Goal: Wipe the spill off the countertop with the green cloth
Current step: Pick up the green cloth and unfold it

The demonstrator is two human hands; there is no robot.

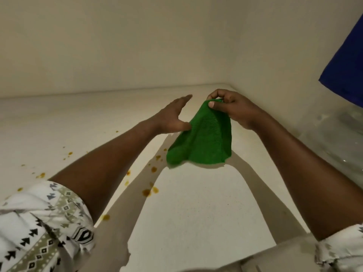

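Note:
A green cloth [204,140] hangs above the pale countertop [196,209], pinched at its top corner by my right hand [229,108]. My left hand [172,116] is beside the cloth with fingers spread; its thumb touches the cloth's left edge without gripping it. The spill shows as orange-brown drops [150,191] scattered over the countertop below and left of the cloth, with more drops [40,175] further left and one [105,217] by my left forearm.
A plain wall [137,46] runs along the back of the countertop and meets a side wall at the corner on the right. A blue object [347,61] hangs at the upper right. Clear plastic [337,130] lies along the right edge.

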